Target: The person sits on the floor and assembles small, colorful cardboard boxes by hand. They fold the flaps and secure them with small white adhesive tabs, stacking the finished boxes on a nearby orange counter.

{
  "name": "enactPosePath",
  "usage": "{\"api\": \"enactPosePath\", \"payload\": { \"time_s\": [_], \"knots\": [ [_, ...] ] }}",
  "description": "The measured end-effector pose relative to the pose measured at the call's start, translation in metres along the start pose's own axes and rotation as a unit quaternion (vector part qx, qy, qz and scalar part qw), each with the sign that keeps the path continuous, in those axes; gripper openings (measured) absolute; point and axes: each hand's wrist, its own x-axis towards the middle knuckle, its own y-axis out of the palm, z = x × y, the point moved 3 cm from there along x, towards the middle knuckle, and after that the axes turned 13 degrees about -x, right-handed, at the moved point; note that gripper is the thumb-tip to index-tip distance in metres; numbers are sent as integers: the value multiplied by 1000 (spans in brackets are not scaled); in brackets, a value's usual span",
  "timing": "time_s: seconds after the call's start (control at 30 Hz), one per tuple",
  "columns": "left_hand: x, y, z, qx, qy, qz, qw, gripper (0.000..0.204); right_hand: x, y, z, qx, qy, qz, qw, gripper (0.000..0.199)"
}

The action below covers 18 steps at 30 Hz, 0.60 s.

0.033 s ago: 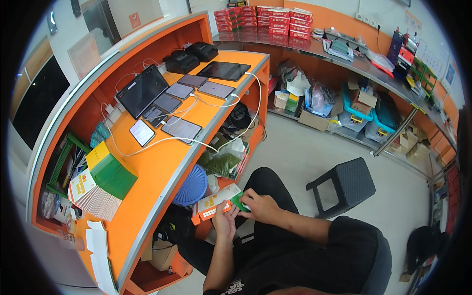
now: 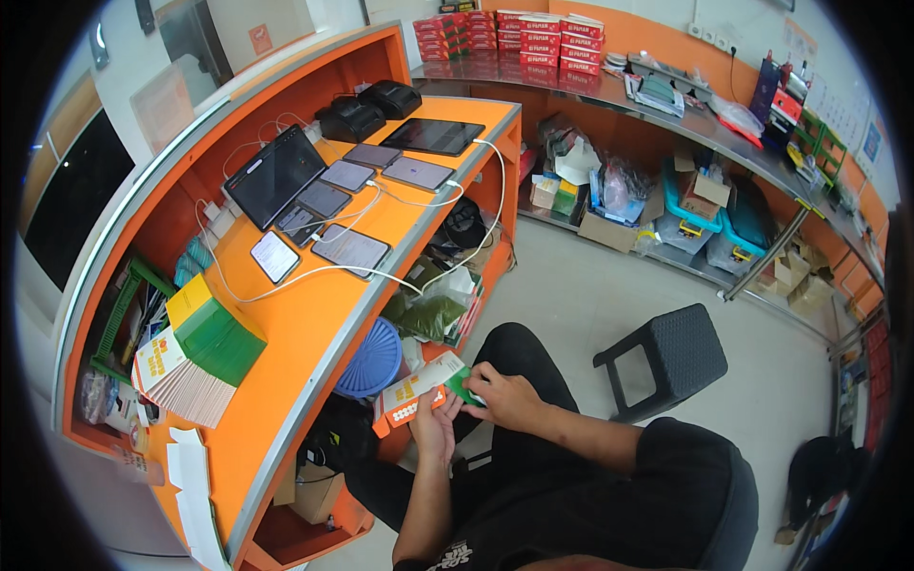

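Note:
An orange, cream and green carton [image 2: 405, 390] is held low over my lap, tilted, with a row of white round dots along its near side. My left hand [image 2: 435, 428] supports it from below and grips its near side. The fingers of my right hand [image 2: 505, 395] are closed on the green end [image 2: 464, 385] of the carton. On the orange counter to the left stand a green and yellow box stack [image 2: 217, 328] and a fanned row of flat folded cartons [image 2: 181, 376]. A long white folded sheet [image 2: 192, 495] lies nearer me at the counter's edge.
Several phones [image 2: 352, 249] and tablets with white cables lie on the counter, beside a laptop-like screen [image 2: 276, 178] and black devices [image 2: 367, 109]. A blue basket [image 2: 371, 360] sits below the counter edge. A dark stool [image 2: 666, 362] stands right. Red boxes [image 2: 543, 43] are stacked behind.
The carton has shifted very slightly upward in my hands. Everything else stays in place.

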Motion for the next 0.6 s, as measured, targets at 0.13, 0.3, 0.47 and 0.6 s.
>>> {"api": "enactPosePath", "payload": {
  "time_s": [0.13, 0.3, 0.47, 0.6],
  "knots": [
    [5, 9, -8, 72, 12, 24, 997, 32, 6, -5, -5, 21, 3, -74, 997, 35],
    [2, 32, -15, 197, 98, 19, 975, 31, 14, -17, -17, 58, 28, -135, 989, 29],
    [-6, 39, -7, 275, 250, -7, 928, 25, 19, -26, -5, 113, 60, -95, 987, 26],
    [-5, 37, -19, 433, 258, 66, 861, 27, 23, -32, -7, 239, 61, -67, 967, 39]
  ]
}}
